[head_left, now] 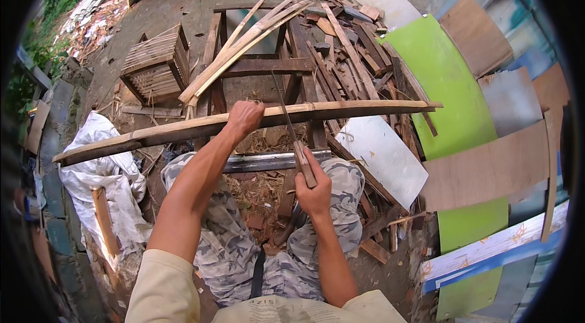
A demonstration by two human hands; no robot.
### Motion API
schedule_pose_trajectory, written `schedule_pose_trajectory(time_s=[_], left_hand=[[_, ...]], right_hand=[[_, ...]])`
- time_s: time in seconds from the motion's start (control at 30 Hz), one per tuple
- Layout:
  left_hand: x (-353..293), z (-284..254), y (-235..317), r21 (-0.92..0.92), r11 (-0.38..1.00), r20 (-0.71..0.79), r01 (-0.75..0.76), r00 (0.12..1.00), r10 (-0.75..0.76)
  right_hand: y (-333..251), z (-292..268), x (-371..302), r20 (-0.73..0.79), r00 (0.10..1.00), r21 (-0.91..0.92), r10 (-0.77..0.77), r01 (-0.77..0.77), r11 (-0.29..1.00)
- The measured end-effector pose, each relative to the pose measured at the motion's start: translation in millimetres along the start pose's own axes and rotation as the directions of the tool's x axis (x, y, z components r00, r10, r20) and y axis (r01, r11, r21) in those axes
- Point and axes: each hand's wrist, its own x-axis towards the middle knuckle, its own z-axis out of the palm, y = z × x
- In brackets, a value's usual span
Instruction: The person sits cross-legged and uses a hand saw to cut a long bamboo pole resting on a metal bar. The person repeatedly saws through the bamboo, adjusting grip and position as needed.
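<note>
A long split bamboo length (183, 130), pale on top and dark along its side, lies crosswise in front of me over a wooden frame (268, 67). My left hand (246, 117) is closed on it near its middle. Just right of that fist, a narrow-bladed saw (281, 99) crosses the bamboo, its tip pointing away from me. My right hand (314, 186) grips the saw's wooden handle (306, 168) on the near side of the bamboo. Whether the teeth are in a cut is too small to tell.
Several pale bamboo strips (234, 52) lean over the frame's far left. A slatted wooden crate (157, 64) stands left, above a white sack (103, 171). Scrap wood (350, 61) is heaped to the right, beside a green panel (442, 79) and a white sheet (384, 161).
</note>
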Motion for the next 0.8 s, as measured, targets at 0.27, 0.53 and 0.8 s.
schedule_pose_trajectory(time_s=[0.27,0.53,0.8], left_hand=[[-14,-4,0,0.012,1.000,-0.006,-0.005,1.000,0.005],[-22,3,16,0.033,0.999,-0.114,0.013,0.993,-0.009],[-22,-8,23,0.020,0.998,-0.044,0.058,0.997,-0.058]], right_hand=[[-13,-33,-80,0.020,0.999,-0.009,0.046,-0.046,0.999],[-22,-1,-24,-0.010,0.999,-0.049,0.041,-0.042,0.998],[10,17,-18,-0.095,0.995,0.004,-0.025,0.025,1.000]])
